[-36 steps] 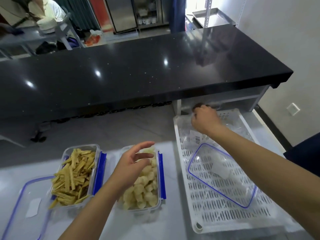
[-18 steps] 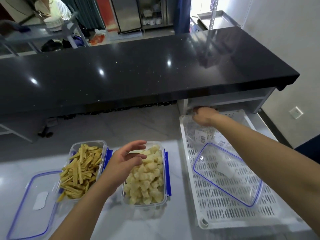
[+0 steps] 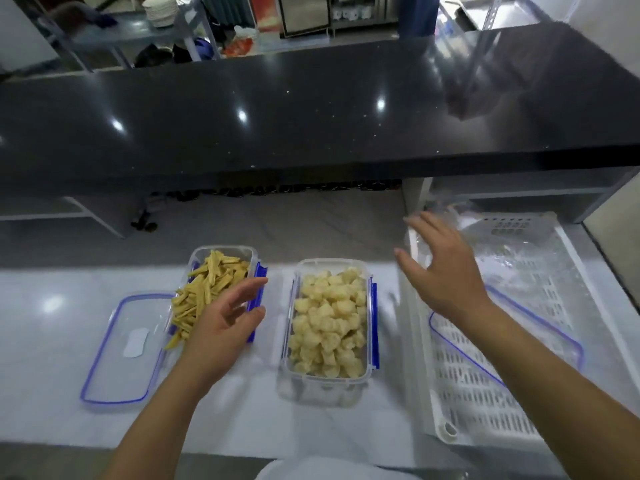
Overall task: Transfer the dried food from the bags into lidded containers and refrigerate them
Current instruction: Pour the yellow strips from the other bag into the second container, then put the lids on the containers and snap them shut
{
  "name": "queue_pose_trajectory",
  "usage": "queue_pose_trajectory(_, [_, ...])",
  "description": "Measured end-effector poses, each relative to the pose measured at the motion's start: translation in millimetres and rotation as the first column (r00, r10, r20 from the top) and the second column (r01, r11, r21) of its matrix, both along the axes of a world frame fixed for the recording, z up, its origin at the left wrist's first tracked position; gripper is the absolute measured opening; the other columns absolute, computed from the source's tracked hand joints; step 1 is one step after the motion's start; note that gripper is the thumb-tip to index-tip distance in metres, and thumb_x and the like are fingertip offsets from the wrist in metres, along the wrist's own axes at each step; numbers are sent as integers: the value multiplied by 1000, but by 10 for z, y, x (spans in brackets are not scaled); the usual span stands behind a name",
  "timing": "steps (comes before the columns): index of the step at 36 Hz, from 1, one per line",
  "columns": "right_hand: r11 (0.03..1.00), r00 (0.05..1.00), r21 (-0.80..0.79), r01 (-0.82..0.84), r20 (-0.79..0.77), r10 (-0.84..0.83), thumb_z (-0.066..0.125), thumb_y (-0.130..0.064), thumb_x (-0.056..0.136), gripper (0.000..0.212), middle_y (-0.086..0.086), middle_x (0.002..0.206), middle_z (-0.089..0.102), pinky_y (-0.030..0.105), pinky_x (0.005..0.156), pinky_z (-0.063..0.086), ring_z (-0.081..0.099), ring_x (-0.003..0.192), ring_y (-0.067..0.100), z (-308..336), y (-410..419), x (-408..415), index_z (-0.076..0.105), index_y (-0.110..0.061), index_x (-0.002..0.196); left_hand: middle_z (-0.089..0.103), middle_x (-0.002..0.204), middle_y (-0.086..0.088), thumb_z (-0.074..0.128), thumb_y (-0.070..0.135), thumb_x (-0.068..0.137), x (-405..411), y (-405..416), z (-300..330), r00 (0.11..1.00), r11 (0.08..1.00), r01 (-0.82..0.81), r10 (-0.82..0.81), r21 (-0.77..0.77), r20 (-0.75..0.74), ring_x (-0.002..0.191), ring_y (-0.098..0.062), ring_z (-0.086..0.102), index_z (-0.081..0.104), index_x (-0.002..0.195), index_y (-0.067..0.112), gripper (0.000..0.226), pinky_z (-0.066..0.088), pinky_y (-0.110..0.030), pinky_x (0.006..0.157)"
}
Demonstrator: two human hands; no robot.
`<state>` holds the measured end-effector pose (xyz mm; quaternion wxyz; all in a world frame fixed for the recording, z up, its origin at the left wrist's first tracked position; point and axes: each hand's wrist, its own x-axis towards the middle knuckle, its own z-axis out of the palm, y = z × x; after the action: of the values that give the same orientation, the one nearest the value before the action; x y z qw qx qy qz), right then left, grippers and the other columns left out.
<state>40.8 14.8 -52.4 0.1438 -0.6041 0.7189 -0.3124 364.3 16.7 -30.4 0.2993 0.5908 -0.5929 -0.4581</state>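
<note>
Containers: I noted the strip-filled container (image 3: 221, 271) and the chunk-filled container (image 3: 329, 327) uncovered, side by side on the white counter (image 3: 52, 341).
Left hand (image 3: 225, 323): fingers loose, grasping nothing, beside the strips.
Right hand (image 3: 440, 275): fingers spread, empty, over the white perforated tray (image 3: 485, 393).

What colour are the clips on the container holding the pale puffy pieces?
Blue clips on the clear container, seen in the head view.

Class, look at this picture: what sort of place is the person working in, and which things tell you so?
Probably a commercial kitchen or café prep area: a long black serving counter, a stack of white plates on a metal rack behind it, and a stainless-steel fridge at the back.
</note>
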Motion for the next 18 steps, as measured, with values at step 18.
queue_pose_trajectory(18, [834,856,226,-502,263,444,55,-50,95,38,-33,146,35,17,112,24,28,137,-12,-246,673,2465,55,-46,133,45,150,-6,68,21,92,2350,29,-524,848,887,-439,358,140,391,135,-25,46,49,144,28,56,42,-43,106])
